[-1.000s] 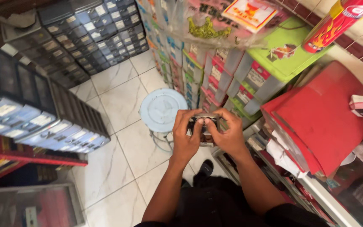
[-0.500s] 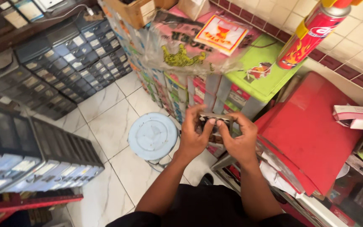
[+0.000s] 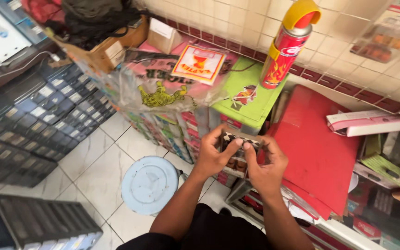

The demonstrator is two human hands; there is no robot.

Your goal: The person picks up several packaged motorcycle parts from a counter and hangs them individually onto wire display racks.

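Checkered small box [image 3: 239, 150] at frame centre, gripped by closed left hand [image 3: 212, 155] and right hand [image 3: 265, 165], below a red spray can [image 3: 285, 48].

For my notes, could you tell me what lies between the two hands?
A small dark patterned packet, gripped by left hand and right hand, in the head view.

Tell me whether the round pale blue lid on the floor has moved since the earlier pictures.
No. The round pale blue lid sits on the same white floor tiles; only the head camera shifted.
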